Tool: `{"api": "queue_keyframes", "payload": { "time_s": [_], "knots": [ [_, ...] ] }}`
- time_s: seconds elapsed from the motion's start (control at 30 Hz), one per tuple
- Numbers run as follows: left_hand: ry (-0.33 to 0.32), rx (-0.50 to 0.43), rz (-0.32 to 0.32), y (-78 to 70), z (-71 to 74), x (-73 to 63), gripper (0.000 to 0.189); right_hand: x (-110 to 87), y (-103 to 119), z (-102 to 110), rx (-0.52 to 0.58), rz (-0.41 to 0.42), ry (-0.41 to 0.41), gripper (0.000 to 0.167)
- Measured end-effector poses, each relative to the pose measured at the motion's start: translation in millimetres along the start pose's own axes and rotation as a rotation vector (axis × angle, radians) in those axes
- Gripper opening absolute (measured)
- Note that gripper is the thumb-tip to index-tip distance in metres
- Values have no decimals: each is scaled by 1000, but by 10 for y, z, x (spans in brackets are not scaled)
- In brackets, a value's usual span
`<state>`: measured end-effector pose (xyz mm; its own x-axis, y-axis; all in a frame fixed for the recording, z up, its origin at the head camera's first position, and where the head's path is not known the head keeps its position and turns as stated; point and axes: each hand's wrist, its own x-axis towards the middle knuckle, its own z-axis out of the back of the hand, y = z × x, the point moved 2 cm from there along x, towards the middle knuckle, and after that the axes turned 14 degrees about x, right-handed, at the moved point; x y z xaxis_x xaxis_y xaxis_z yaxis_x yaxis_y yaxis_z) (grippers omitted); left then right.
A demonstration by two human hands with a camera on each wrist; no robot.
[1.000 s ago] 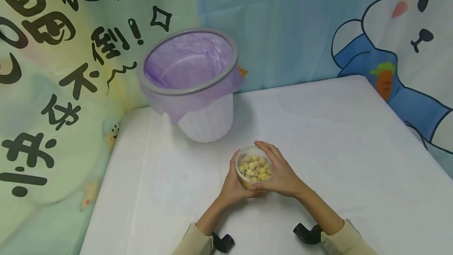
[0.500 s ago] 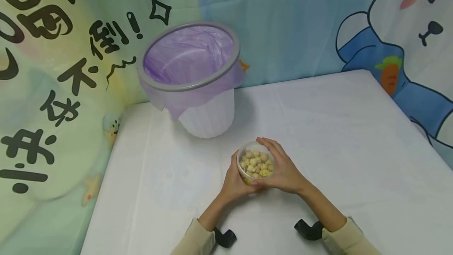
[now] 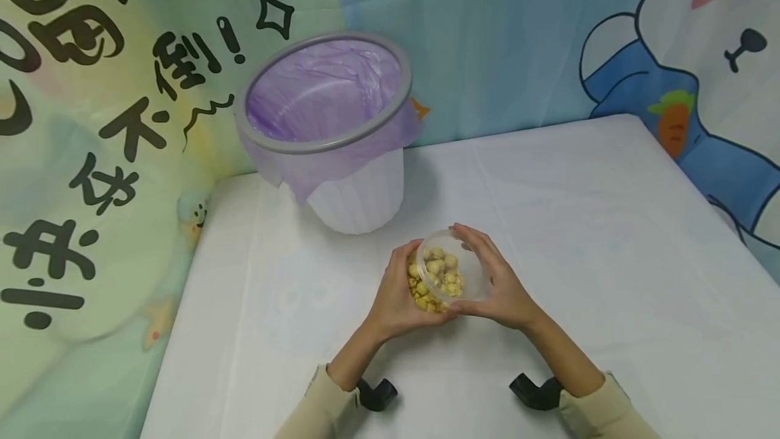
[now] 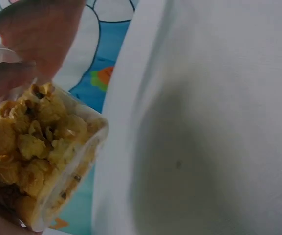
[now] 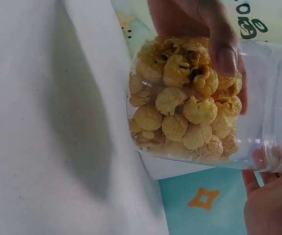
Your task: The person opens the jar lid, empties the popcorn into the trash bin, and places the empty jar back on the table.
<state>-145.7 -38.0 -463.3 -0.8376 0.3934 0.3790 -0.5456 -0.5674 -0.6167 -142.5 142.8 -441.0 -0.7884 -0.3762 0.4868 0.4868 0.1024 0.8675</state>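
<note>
At 7 and 5 o'clock, nearest: cream sleeves [image 3: 323, 402], a black curved fitting [image 3: 378, 395] at each wrist. Left hand [image 3: 396, 300] grasps the filled end of a clear plastic jar [image 3: 474, 276]; right hand [image 3: 508, 293] grasps the clear end, thumb and fingers spread round it. Jar is held just below centre of the head view, toward 5 o'clock.

Change over half a second: round clear end previously faced the head camera, popcorn [image 3: 434, 266] framed within it. Jar now tilted, clear end swung toward 3 o'clock, popcorn showing through the wall at 9. Right fingertips slightly displaced toward 1 o'clock.

Between views: right wrist view adds the gap between popcorn and ridged neck [image 5: 277, 117], plus a left-hand nail against the wall. Left wrist view gives the base edge [image 4: 72, 181] close up. Whether a lid is seated: cannot tell.

Beyond: white tablecloth [image 3: 548, 222]; at 10 to 11 o'clock from the jar, a white waste bin [image 3: 362, 202], grey-rimmed, with purple liner [image 3: 329, 97], unmoved. Farthest, printed backdrop [image 3: 487, 39]; white cartoon animal [image 3: 682, 59] at 2 o'clock.
</note>
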Motion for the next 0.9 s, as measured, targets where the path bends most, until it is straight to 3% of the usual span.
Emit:
{"api": "queue_keyframes", "payload": {
  "time_s": [0.2,0.47,0.67,0.9],
  "knots": [
    [-16,157,-40,-88,82,30,106,-20,0,7,40,27,-25,115],
    [-62,328,-100,-145,127,32,105,-67,-19,10,49,4,-52,112],
    [-51,365,-122,-153,139,32,106,-100,-26,-10,83,-6,-82,105],
    [-29,302,-123,-166,174,34,105,-94,-32,-47,134,-23,-97,101]
  ]
}}
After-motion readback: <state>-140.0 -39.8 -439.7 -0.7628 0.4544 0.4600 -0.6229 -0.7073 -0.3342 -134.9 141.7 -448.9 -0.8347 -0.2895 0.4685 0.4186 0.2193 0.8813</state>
